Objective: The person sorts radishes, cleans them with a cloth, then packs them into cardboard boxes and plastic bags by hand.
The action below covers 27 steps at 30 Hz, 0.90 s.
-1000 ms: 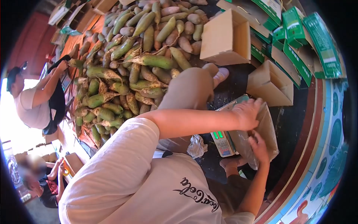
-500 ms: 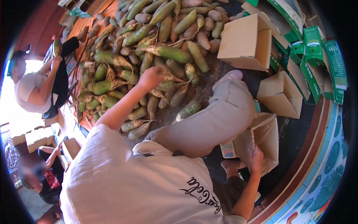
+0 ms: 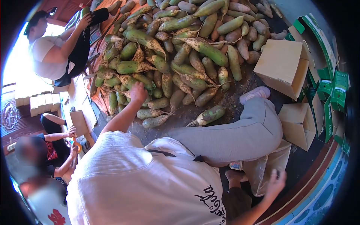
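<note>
While left hand (image 3: 139, 92) touches radish (image 3: 128, 81), pile (image 3: 210, 51) around

Left hand (image 3: 138, 92) — from carton (image 3: 276, 159) to radish pile (image 3: 205, 50)

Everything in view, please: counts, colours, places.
heaped roots: many, green and brown, centre
loose root: one, green, below heap
open boxes: three, brown, two right, one left
lined box: one, brown, lower right
cartons: several, green, far right
scale: at least one, pale, beside lined box
sheet: one, orange, left of heap
stacked boxes: several, pale, left
tape roll: one, orange, lower left
co-workers: three, variously dressed, left
leg: one, grey trousers, centre
left hand: one, bare, on heap
right hand: one, bare, by lined box
</note>
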Each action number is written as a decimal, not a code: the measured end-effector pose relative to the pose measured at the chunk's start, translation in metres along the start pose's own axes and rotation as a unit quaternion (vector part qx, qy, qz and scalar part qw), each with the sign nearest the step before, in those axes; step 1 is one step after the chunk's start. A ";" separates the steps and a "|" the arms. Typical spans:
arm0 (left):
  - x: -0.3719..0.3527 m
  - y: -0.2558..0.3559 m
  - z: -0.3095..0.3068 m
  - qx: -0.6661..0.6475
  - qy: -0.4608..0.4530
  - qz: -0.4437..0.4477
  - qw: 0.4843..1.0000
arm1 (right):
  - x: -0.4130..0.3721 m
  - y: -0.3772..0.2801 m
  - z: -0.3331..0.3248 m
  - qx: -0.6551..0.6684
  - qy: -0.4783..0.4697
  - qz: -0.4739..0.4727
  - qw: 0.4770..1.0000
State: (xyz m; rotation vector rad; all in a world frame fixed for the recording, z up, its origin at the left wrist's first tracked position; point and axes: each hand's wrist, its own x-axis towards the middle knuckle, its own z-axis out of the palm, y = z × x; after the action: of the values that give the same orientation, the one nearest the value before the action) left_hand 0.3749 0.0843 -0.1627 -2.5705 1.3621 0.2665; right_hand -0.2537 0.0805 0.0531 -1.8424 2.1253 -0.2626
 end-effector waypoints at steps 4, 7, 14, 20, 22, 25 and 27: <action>0.030 -0.021 -0.017 -0.009 0.133 -0.026 0.991 | -0.004 -0.079 -0.056 0.233 0.058 -0.049 0.969; 0.065 -0.045 -0.024 0.080 0.175 -0.044 0.980 | -0.002 -0.142 -0.063 0.484 -0.103 -0.273 0.825; 0.148 -0.106 -0.030 0.109 -0.035 -0.057 0.992 | 0.024 -0.235 -0.049 0.660 -0.360 -0.420 0.508; 0.151 -0.084 -0.050 0.194 -0.115 -0.039 0.973 | 0.018 -0.254 -0.042 0.741 -0.333 -0.356 0.462; 0.150 -0.088 -0.044 0.168 -0.106 -0.016 0.980 | 0.019 -0.251 -0.045 0.736 -0.351 -0.358 0.455; 0.138 -0.081 -0.055 0.123 -0.126 0.000 0.984 | 0.012 -0.246 -0.047 0.736 -0.336 -0.353 0.469; 0.120 -0.065 -0.075 0.119 -0.131 0.012 0.984 | 0.002 -0.241 -0.054 0.729 -0.331 -0.329 0.500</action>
State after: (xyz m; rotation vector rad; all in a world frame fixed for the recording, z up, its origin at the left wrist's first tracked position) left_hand 0.4992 0.0040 -0.1150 -2.2350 1.2459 0.4026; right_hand -0.0494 0.0378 0.1854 -1.0475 0.0887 -0.9267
